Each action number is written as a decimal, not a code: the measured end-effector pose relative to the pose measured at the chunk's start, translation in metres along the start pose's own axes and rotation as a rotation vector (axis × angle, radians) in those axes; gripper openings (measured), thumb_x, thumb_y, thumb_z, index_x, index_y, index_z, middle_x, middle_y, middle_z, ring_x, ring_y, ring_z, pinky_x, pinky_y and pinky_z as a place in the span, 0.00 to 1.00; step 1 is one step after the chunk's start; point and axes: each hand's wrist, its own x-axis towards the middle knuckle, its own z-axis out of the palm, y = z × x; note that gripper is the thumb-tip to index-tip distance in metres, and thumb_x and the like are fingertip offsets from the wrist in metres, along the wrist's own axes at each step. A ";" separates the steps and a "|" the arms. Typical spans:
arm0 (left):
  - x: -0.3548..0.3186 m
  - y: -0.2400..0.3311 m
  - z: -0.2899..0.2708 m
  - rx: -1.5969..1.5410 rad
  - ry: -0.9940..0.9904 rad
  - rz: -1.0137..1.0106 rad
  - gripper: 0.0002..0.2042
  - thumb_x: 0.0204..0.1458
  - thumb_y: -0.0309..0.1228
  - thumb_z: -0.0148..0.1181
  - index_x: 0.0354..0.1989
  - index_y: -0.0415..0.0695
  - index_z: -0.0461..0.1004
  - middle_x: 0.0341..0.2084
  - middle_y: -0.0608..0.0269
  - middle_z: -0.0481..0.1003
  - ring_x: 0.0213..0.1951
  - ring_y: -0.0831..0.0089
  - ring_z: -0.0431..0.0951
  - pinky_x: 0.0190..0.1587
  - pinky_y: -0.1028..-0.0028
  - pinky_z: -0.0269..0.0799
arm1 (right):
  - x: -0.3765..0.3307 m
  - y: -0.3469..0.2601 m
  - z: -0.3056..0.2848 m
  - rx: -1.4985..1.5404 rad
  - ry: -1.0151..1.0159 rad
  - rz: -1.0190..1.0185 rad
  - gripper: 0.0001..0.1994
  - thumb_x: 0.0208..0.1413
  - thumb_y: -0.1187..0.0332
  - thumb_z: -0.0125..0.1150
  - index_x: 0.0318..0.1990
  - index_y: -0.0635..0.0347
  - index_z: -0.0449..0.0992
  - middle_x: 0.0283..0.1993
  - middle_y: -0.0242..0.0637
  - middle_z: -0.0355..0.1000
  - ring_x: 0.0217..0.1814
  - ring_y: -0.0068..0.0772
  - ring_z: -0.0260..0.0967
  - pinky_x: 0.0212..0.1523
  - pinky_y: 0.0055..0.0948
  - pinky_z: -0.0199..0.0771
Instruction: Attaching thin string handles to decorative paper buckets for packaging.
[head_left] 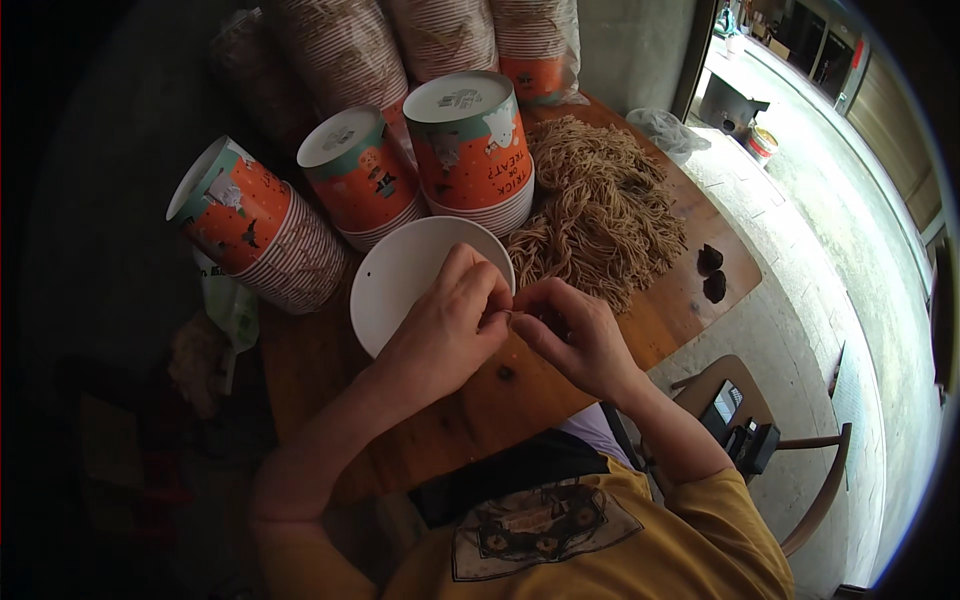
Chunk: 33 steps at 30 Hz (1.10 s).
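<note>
Head view: a person's left hand (pixel 455 310) and right hand (pixel 580 335) pinch a small, indistinct piece (pixel 509 313) near the four o'clock rim of a round, white, paper-looking bucket (pixel 390 275); twisted tan cords (pixel 600 215) lie toward two o'clock. Apparently delicate fingertip work, calling for steady grip.

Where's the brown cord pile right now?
In the head view, the brown cord lies right of centre on the wooden table, beyond the right hand, beside the white container.
</note>
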 end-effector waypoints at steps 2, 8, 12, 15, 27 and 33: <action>0.001 0.000 0.000 -0.010 0.010 -0.013 0.07 0.48 0.19 0.57 0.34 0.38 0.66 0.37 0.61 0.63 0.37 0.71 0.73 0.40 0.74 0.73 | -0.001 0.002 0.003 0.007 0.032 0.018 0.07 0.54 0.70 0.59 0.37 0.63 0.71 0.29 0.37 0.72 0.27 0.29 0.70 0.29 0.27 0.70; 0.003 -0.007 -0.004 0.000 -0.012 0.029 0.07 0.48 0.19 0.57 0.34 0.38 0.66 0.38 0.61 0.63 0.38 0.72 0.73 0.40 0.76 0.74 | 0.000 0.005 0.006 -0.041 0.050 -0.004 0.06 0.54 0.70 0.59 0.36 0.62 0.72 0.28 0.36 0.71 0.24 0.25 0.68 0.27 0.25 0.69; 0.003 -0.007 -0.006 -0.035 -0.049 0.005 0.07 0.48 0.18 0.57 0.34 0.38 0.66 0.38 0.61 0.63 0.39 0.72 0.73 0.42 0.75 0.75 | 0.002 0.003 0.004 0.049 0.023 0.060 0.06 0.53 0.70 0.59 0.35 0.61 0.72 0.27 0.35 0.71 0.23 0.24 0.67 0.26 0.24 0.67; 0.003 -0.006 -0.008 -0.052 -0.053 0.001 0.08 0.47 0.18 0.57 0.34 0.37 0.66 0.38 0.61 0.63 0.39 0.72 0.73 0.42 0.75 0.75 | 0.002 0.003 0.006 0.056 0.031 0.060 0.06 0.53 0.70 0.59 0.35 0.61 0.72 0.26 0.33 0.70 0.23 0.22 0.66 0.26 0.23 0.67; -0.018 0.000 0.006 -0.067 0.175 -0.021 0.10 0.49 0.19 0.54 0.40 0.41 0.67 0.33 0.58 0.67 0.33 0.63 0.74 0.35 0.67 0.72 | -0.003 0.016 0.017 0.242 0.141 0.131 0.05 0.54 0.72 0.60 0.34 0.63 0.71 0.26 0.26 0.69 0.25 0.11 0.61 0.26 0.17 0.63; -0.020 0.002 0.018 -0.019 0.208 0.022 0.11 0.50 0.20 0.57 0.42 0.39 0.69 0.31 0.56 0.69 0.33 0.62 0.74 0.34 0.66 0.72 | -0.005 0.015 0.024 0.428 0.117 0.184 0.05 0.58 0.70 0.58 0.36 0.61 0.70 0.30 0.22 0.68 0.32 0.10 0.61 0.32 0.14 0.61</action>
